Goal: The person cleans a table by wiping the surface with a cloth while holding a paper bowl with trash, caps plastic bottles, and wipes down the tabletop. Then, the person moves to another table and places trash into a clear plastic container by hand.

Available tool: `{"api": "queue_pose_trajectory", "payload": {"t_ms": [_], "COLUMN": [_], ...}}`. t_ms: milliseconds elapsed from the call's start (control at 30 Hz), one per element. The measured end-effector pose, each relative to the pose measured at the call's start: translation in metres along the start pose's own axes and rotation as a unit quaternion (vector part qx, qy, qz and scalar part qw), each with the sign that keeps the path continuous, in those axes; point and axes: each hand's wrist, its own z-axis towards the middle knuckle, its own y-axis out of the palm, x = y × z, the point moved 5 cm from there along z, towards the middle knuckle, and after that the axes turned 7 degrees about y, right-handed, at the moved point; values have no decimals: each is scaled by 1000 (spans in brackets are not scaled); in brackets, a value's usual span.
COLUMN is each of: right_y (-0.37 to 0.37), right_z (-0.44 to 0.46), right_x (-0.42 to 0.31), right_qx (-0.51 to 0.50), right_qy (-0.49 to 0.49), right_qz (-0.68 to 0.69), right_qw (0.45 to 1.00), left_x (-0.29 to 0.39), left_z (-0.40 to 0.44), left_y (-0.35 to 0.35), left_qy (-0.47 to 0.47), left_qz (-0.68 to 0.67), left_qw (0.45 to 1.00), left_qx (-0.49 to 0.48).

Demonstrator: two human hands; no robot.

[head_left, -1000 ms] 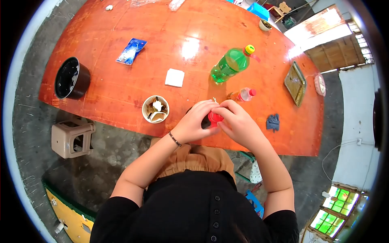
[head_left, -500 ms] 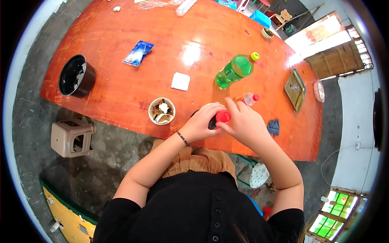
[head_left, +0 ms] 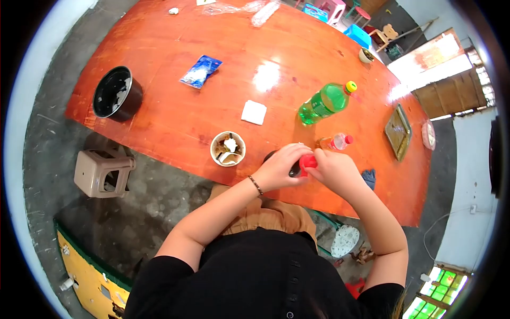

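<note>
Left hand (head_left: 279,171) curled round dark plastic bottle (head_left: 295,169) near edge of orange-red surface (head_left: 175,125); right hand (head_left: 336,170) pinched its red cap (head_left: 308,163). Long axis ran sideways, cap rightward. Green bottle (head_left: 324,103): label too small to read.

A broad, glossy orange-brown table (head_left: 175,114) is marked by scuffs and by a bright patch of reflected light. Near its left edge a black pot (head_left: 134,100) is set, and to the right of it a blue-and-white packet (head_left: 201,72) is laid flat. A folded white napkin (head_left: 254,112) is placed above a paper bowl (head_left: 214,153) by the near edge. To the right, a green bottle with a yellow cap (head_left: 325,103) is stood upright, with a smaller red-capped bottle (head_left: 338,141) near it. Farther right, a rectangular tray (head_left: 399,139) is seen, and crumpled clear plastic (head_left: 264,14) is spread along the far side
</note>
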Motion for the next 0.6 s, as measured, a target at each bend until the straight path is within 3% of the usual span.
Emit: {"api": "queue_pose_trajectory", "payload": {"t_ms": [67, 167, 200, 300, 400, 600], "right_y": [5, -14, -37, -12, 2, -14], "right_z": [6, 4, 5, 2, 3, 8], "right_x": [3, -5, -20, -7, 3, -14], "right_qx": [-134, -60, 54, 37, -68, 118], "right_qy": [95, 72, 2, -68, 2, -268], "right_qz": [-80, -94, -30, 9, -101, -52], "right_qw": [983, 991, 998, 997, 993, 955], "left_x": [2, -1, 0, 2, 2, 1], "left_z": [0, -2, -2, -1, -3, 2], "left_y": [-2, -1, -2, 0, 0, 1], "left_qy": [-4, 8, 15, 16, 9, 18], "left_qz": [2, 10, 16, 20, 16, 25], "left_qw": [1000, 1000, 1000, 1000, 1000, 999], "left_qx": [-3, 0, 9, 1, -5, -25]}}
